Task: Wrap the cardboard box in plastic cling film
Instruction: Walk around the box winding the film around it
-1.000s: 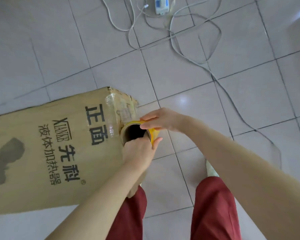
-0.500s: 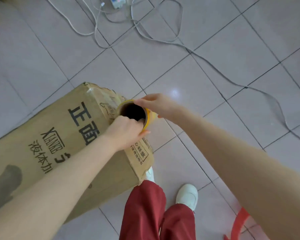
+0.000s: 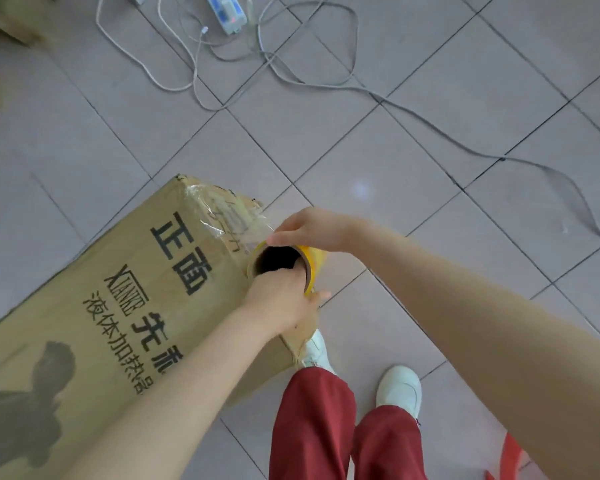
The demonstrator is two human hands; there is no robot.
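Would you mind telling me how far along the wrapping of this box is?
Done: cling film covers only the far corner of the cardboard box, beside the printed characters. In hand: the left hand and right hand grip the yellow roll at that corner. Left: the rest of the visible face is bare cardboard, so most wrapping remains.

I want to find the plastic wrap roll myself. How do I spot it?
Find the big brown cardboard box lying on the grey tiled floor. At its end near the person's feet, the left hand and the right hand hold the cling film roll. It is the only tube, yellow at the rim with a dark hollow middle.
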